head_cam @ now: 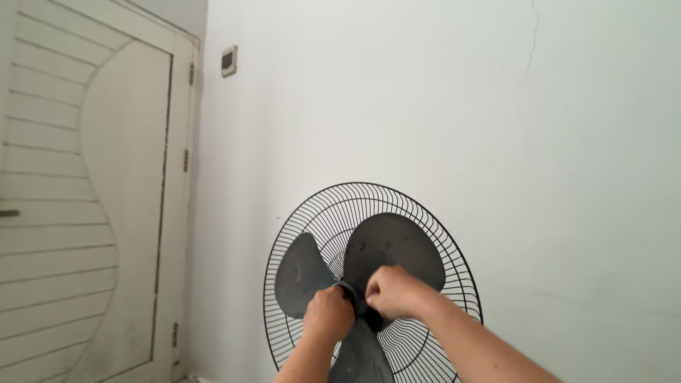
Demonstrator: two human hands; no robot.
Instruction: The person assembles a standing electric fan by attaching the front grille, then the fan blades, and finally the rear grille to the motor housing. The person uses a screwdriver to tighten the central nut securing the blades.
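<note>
Both hands meet at the middle of a dark three-bladed fan blade (386, 248) that sits in front of a round black wire rear grille (312, 206). The left hand (328, 313) is closed in a fist around the hub (352, 292), seemingly to brace it, while the right hand (392, 291) is curled tight just beside it, fingers pinched on the front of the same hub; what the fingertips grip there is hidden by the knuckles.

Around the grip, one blade rises directly above the right hand, another spreads out left of the left hand, and a third hangs below between the forearms. The front guard is off, so the hands have open access. Behind the grille stands a pale wall (425, 92) – little room there. Far left of the hands are a cream panelled door (92, 198) and, higher up, a small wall switch (228, 61).
</note>
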